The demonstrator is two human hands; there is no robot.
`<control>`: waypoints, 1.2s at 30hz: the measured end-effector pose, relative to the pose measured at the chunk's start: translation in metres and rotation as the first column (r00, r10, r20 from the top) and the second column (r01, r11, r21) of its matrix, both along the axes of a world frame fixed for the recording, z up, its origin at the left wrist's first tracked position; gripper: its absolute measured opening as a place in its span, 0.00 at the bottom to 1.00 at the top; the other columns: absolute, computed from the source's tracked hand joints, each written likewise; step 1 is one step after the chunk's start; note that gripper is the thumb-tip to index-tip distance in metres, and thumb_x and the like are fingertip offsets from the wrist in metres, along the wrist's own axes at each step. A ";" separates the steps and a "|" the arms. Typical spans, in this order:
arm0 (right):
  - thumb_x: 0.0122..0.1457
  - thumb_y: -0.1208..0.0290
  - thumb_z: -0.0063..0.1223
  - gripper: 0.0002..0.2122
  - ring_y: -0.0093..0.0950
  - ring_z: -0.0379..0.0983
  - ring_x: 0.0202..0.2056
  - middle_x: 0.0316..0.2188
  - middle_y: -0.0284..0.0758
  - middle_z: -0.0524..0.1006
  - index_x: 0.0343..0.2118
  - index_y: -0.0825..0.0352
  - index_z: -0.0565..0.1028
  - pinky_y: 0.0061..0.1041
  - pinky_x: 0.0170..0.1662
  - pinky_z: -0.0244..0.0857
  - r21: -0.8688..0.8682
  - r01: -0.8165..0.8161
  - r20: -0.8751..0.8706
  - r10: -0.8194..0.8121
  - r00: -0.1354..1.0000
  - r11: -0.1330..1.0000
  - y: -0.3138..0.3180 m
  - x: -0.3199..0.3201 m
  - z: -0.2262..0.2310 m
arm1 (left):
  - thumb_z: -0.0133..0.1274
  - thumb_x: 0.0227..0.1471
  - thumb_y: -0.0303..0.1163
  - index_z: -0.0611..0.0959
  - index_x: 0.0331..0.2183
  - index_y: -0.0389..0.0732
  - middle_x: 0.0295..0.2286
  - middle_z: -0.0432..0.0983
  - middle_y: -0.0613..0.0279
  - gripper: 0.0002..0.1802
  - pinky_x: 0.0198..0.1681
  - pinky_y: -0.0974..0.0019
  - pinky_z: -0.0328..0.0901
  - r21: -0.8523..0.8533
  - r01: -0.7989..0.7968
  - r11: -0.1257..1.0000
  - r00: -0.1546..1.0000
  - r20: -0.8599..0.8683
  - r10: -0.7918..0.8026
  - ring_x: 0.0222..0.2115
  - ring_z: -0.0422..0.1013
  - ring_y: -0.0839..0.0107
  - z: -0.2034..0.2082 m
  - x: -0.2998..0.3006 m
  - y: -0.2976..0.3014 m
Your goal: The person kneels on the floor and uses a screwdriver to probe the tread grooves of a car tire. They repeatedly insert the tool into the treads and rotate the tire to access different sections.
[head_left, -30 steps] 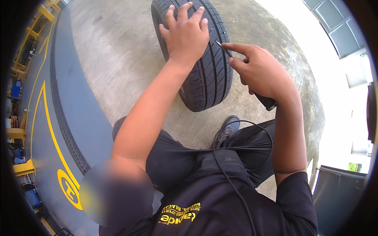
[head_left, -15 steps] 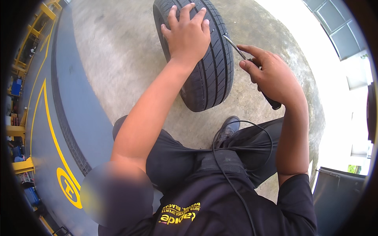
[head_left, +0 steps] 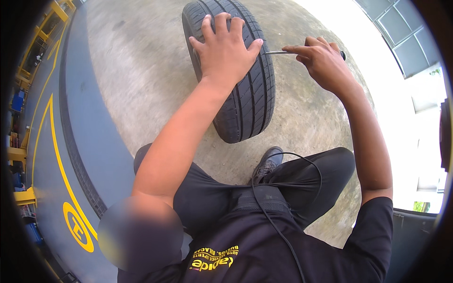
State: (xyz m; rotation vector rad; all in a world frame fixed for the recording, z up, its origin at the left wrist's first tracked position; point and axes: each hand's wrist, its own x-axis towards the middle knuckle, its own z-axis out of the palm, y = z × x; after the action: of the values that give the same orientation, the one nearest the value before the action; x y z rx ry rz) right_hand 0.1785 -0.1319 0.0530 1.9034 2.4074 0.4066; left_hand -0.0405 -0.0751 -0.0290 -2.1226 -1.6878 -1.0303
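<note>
A black tyre (head_left: pixel 251 101) stands upright on the floor in front of me, its grooved tread facing me. My left hand (head_left: pixel 223 55) lies on top of the tread with its fingers spread. On the right, my right hand (head_left: pixel 325 63) is closed round a slim screwdriver-like tool (head_left: pixel 277 52) with a metal shaft and a dark handle. Its index finger stretches along the shaft. The tool's tip touches the right part of the tread, close to my left thumb. Most of the handle is hidden in my palm.
A concrete floor (head_left: pixel 151 94) surrounds the tyre. To the left runs a blue-grey painted strip with yellow markings (head_left: pixel 78 226) and a dark channel (head_left: pixel 78 137). My shoe (head_left: pixel 270 162) is just below the tyre. A black cable (head_left: pixel 278 231) hangs over my clothes.
My right hand has moved up and turned, so the tool now lies nearly level instead of slanting. Its tip sits slightly lower and further left. My left thumb has spread outward.
</note>
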 end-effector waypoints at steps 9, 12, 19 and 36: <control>0.68 0.72 0.55 0.10 0.21 0.82 0.30 0.28 0.36 0.85 0.31 0.62 0.86 0.23 0.34 0.76 0.008 0.288 0.696 -0.212 0.686 0.958 0.007 0.003 0.051 | 0.55 0.60 0.64 0.78 0.61 0.67 0.66 0.64 0.61 0.31 0.62 0.19 0.53 0.065 0.027 0.998 0.992 -0.127 -0.018 0.68 0.55 0.47 -0.008 -0.010 0.005; 0.71 0.71 0.52 0.13 0.23 0.80 0.32 0.37 0.35 0.87 0.53 0.58 0.84 0.25 0.34 0.75 -0.051 0.283 0.490 -0.222 0.843 0.958 -0.005 0.107 0.071 | 0.54 0.61 0.64 0.79 0.61 0.67 0.66 0.64 0.61 0.31 0.62 0.18 0.52 0.064 0.034 0.997 0.994 -0.102 -0.027 0.69 0.54 0.47 -0.006 -0.010 0.004; 0.71 0.69 0.50 0.17 0.28 0.82 0.37 0.40 0.35 0.86 0.60 0.52 0.80 0.28 0.40 0.77 -0.055 -0.050 0.040 0.052 0.998 0.997 -0.045 0.029 0.016 | 0.53 0.61 0.63 0.78 0.62 0.67 0.67 0.63 0.60 0.31 0.64 0.18 0.50 0.045 0.039 0.998 0.994 -0.103 -0.035 0.70 0.53 0.48 -0.014 -0.009 0.012; 0.70 0.77 0.48 0.17 0.27 0.85 0.36 0.43 0.36 0.87 0.56 0.58 0.82 0.24 0.35 0.79 0.007 0.080 0.186 -0.080 0.979 0.997 0.012 0.043 0.032 | 0.54 0.61 0.63 0.79 0.62 0.66 0.67 0.64 0.60 0.30 0.63 0.18 0.50 0.064 0.075 0.995 0.991 -0.116 -0.067 0.69 0.54 0.47 -0.006 -0.007 0.000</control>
State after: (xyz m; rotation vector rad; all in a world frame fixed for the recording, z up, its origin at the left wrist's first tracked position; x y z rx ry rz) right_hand 0.2213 -0.1201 0.0845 1.8633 2.2054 0.5527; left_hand -0.0471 -0.0752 -0.0346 -2.1684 -1.5134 -0.9526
